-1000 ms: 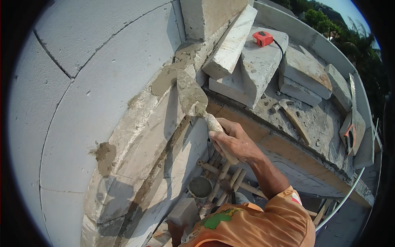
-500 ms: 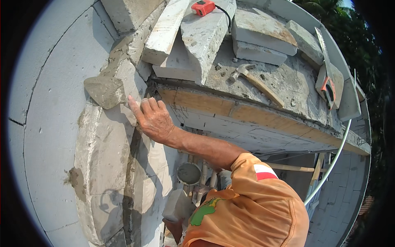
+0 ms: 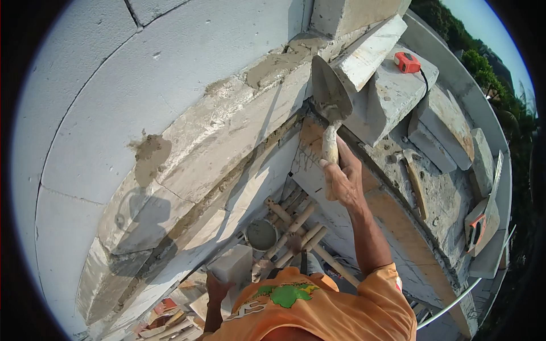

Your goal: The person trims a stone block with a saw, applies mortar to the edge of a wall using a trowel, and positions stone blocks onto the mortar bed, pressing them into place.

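Note:
My right hand (image 3: 347,181) is closed round the pale handle of a trowel (image 3: 329,91), raised near the wall corner. Its blade points up and carries only smears of mortar. Left of the blade, wet mortar (image 3: 277,65) lies along the top of the block ledge (image 3: 222,128). Another mortar patch (image 3: 151,152) sticks to the ledge farther down, against the tall wall. Low in the view, my left hand (image 3: 218,286) grips a grey block (image 3: 234,263) by its side; some of its fingers are hidden.
A bucket (image 3: 248,233) of mortar stands below among wooden poles (image 3: 293,230). On the right ledge lie cut blocks (image 3: 443,122), a red tape measure (image 3: 407,62), a claw hammer (image 3: 414,181) and a handsaw (image 3: 479,227). A white pipe (image 3: 455,304) curves at lower right.
My view has turned, and the ledge now slants across it. The trowel has lifted off the ledge, its mortar load gone. The left hand and its block have come into clearer view.

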`<state>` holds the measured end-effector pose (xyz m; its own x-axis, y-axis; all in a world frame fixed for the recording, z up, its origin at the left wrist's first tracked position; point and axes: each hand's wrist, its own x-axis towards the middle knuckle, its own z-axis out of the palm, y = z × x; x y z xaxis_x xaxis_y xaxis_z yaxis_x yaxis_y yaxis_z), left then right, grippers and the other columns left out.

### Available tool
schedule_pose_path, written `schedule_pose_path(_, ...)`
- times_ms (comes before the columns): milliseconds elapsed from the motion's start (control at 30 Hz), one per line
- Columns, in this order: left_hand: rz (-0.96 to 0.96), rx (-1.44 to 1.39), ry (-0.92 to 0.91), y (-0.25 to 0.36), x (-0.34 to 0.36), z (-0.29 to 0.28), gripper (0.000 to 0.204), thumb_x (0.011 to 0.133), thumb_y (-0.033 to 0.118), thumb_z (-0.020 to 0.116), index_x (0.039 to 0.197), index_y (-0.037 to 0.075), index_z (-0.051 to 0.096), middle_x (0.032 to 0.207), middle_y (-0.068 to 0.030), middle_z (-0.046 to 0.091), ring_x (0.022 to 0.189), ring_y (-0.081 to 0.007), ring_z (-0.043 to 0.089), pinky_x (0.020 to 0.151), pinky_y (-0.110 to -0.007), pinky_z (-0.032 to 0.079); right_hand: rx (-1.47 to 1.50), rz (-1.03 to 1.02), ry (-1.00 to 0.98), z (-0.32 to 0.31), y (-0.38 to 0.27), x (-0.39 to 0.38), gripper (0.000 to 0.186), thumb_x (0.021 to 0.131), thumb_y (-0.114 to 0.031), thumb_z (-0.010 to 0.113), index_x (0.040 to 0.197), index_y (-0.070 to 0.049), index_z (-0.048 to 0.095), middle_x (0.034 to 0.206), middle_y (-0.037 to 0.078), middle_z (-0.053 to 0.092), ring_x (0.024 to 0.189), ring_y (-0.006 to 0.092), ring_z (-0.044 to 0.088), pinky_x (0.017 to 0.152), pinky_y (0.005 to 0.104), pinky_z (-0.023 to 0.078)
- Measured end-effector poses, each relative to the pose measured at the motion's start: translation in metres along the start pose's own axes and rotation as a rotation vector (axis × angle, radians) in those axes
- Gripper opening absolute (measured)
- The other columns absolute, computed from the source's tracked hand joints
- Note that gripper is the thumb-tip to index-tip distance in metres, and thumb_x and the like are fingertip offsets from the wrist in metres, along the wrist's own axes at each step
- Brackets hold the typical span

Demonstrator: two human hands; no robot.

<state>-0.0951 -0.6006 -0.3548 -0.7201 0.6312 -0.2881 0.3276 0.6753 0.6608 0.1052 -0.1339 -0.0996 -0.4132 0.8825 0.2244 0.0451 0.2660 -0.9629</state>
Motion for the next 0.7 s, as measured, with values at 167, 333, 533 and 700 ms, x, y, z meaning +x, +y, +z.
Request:
schedule_pose_path(167, -0.075, 0.055, 0.097, -0.011, -0.017, 0.015, 0.087, 0.047, 0.020, 0.095, 0.115, -0.001, 0.046, 0.102, -0.0223, 0.059, 0.098, -0.0432, 0.060, 0.081, -0.050, 0.050, 0.762, 0.228, -0.291, 0.038, -0.004, 0.047, 0.054, 0.095, -0.031, 0.062, 0.135, 0.004, 0.051, 0.083, 0.006, 0.055, 0.069, 0.0150, 0.053, 0.061, 0.0284, 0.044)
schedule_pose_path(333, -0.189, -0.015, 0.200, 0.011, -0.044, 0.019, 0.079, 0.062, 0.035, 0.090, 0.115, -0.003, 0.045, 0.100, -0.0232, 0.060, 0.094, -0.0428, 0.062, 0.079, -0.050, 0.052, 0.800, 0.357, -0.481, 0.047, 0.078, 0.022, 0.055, 0.097, -0.032, 0.061, 0.140, -0.001, 0.043, 0.091, 0.008, 0.051, 0.074, 0.0185, 0.052, 0.064, 0.0319, 0.044)
schedule_pose_path(533, -0.438, -0.038, 0.364, 0.037, -0.076, 0.042, 0.084, 0.059, 0.030, 0.088, 0.123, -0.002, 0.044, 0.110, -0.0236, 0.058, 0.103, -0.0448, 0.058, 0.085, -0.051, 0.051, 0.178, 0.658, -0.576, 0.011, 0.174, -0.073, 0.062, 0.093, -0.023, 0.066, 0.142, 0.006, 0.043, 0.080, 0.004, 0.055, 0.058, 0.0117, 0.049, 0.048, 0.0278, 0.041)
schedule_pose_path(700, -0.501, -0.120, 0.527, 0.049, -0.099, 0.088, 0.081, 0.055, 0.022, 0.084, 0.123, -0.001, 0.046, 0.108, -0.0228, 0.058, 0.101, -0.0426, 0.059, 0.085, -0.049, 0.051, -0.458, 0.624, -0.944, 0.039, 0.189, -0.081, 0.045, 0.082, -0.018, 0.069, 0.120, 0.004, 0.058, 0.074, 0.003, 0.055, 0.055, 0.0115, 0.047, 0.049, 0.0289, 0.039)
